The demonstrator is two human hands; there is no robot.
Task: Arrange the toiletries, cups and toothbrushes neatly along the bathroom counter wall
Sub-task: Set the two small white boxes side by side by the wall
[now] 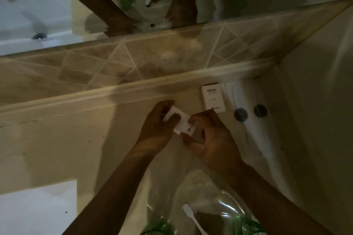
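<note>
Both hands hold one small white box (182,123) just above the bench (66,139), near the back wall: left hand (159,124) fingers curled round its far end, right hand (208,135) pinching the near end. Step in hand, as judged: placing this box. Next move calls for squaring it beside the HOTEL box (212,99), which lies flat against the wall ledge.

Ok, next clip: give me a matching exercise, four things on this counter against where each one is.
Things:
1. small white box
2. HOTEL box
3. white toothbrush
4. two long white packets with dark round seals

Places:
A. lying flat at the wall, untouched
B. held between both hands
C. standing in a green glass at the bottom edge
D. lying right of the HOTEL box, near the corner

Pairs: 1-B, 2-A, 3-C, 4-D
</note>
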